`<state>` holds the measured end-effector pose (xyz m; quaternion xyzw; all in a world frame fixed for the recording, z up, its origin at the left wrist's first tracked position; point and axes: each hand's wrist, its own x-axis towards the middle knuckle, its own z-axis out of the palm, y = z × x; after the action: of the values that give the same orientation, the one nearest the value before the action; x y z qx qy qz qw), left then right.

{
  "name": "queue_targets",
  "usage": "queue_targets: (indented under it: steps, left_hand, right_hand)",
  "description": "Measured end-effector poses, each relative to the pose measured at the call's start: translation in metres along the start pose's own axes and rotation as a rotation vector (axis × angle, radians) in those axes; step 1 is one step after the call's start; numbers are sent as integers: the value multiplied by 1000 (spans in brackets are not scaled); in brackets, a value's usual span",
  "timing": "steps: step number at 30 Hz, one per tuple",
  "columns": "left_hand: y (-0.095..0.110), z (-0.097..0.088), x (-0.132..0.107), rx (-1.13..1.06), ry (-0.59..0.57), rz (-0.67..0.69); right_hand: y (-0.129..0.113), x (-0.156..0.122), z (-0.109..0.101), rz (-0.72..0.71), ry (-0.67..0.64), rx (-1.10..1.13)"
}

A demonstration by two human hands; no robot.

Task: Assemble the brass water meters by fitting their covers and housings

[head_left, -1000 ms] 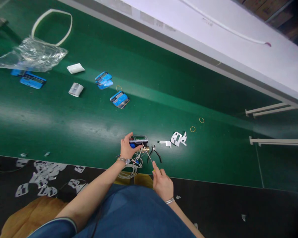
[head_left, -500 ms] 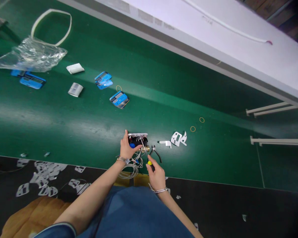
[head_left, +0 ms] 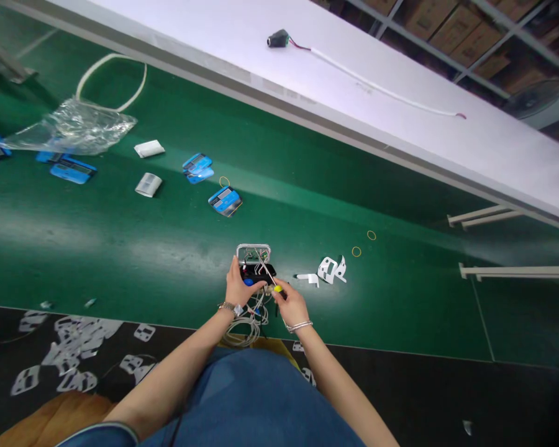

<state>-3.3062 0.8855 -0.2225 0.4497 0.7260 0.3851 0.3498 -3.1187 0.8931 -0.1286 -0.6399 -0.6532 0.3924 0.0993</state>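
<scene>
A small electrical device with a black housing (head_left: 266, 270) stands on the green bench, its pale-rimmed cover (head_left: 242, 246) swung open above it. Inside the cover, wiring and what looks like a circuit board show. My left hand (head_left: 239, 288) grips the housing's left side, fingers up by the cover and thumb along the near edge. In my right hand (head_left: 292, 307) is a screwdriver (head_left: 278, 290) with a yellow and black handle. Its shaft slants up-left, the tip over the open cover. Coiled grey cable (head_left: 242, 338) hangs below the housing at the bench edge.
White die-cut pieces (head_left: 327, 270) lie to the right, with rubber bands (head_left: 356, 251) beyond. Blue printed cards (head_left: 225, 200), white folded packets (head_left: 148, 184) and a clear plastic bag (head_left: 90, 127) lie to the left. A raised white shelf (head_left: 242, 37) runs along the back.
The cover has tipped from edge-on to facing me. My right hand and screwdriver have moved up-left, the tip now over the cover. The pliers are hidden now. The camera view has shifted upward.
</scene>
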Motion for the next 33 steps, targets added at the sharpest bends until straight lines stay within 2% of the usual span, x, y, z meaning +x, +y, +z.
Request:
queue_targets:
  steps: [3, 6, 11, 15, 17, 20, 24, 27, 33]
  left_hand:
    - [-3, -9, 6, -84, -54, -53]
    - [-3, -24, 17, -143, -122, -143]
    - [2, -44, 50, -108, -174, -277]
    - [9, -46, 73, -69, -219, -301]
    - [12, -46, 79, -56, -251, -300]
    - [16, -47, 81, -23, -271, -284]
    - [21, -52, 76, 23, -264, -243]
    - [25, -55, 71, 17, -248, -203]
    - [31, -56, 77, -67, -270, -127]
  right_hand:
    - [7, -2, -12, -43, -8, -11]
    - [28, -21, -25, -33, 53, -18]
    - [84, -49, -26, 153, 293, -75]
    - [111, -50, -18, 280, 442, -126]
    - [109, -43, -13, 305, 517, -148]
    - [89, -23, -2, 248, 558, -139]
    - [51, 16, 16, 79, 437, -25]
    - [31, 40, 27, 38, 371, 53]
    - [19, 68, 36, -3, 243, 125]
